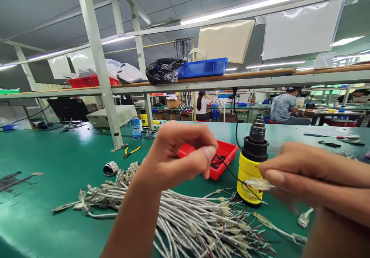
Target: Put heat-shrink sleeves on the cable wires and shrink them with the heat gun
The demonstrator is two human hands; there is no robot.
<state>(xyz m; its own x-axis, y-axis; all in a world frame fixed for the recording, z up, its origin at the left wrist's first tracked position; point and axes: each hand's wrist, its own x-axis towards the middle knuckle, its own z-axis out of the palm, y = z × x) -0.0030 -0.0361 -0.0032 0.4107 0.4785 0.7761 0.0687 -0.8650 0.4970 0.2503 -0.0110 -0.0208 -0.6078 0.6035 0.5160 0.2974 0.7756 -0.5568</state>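
Head view: the left hand [179, 154] has its thumb and forefinger closed on a thin black wire [228, 167], the other fingers curled in beneath. The right hand [303, 169], slightly blurred, pinches a clear connector [256, 183] between thumb and forefinger. The wire slants down from the left fingertips to this connector, and both are in the air above the bench; whether they are joined cannot be told.

Just behind the connector, a yellow heat gun [248, 165] stands upright, its stepped metal nozzle [257, 129] pointing up. Left of it, behind the left fingertips, sits a red tray [231, 158] with black pieces inside. Below the hands, a large pile of silver braided cables [185, 211] spreads across the green bench [43, 227], thin stripped wires fanning out at its right end and plugs gathered at its left. A separate cable [277, 227] and a USB plug [303, 219] lie right of the pile.

Farther out, left of the hands, are a small roll [110, 168], yellow-handled cutters [132, 151] and a blue spray can [135, 128]. The shelf above bears a black plastic bag [163, 71] touching a blue bin [205, 68]. Beyond, two people sit in the background, one in a white top [204, 108], one in a patterned shirt [282, 107].
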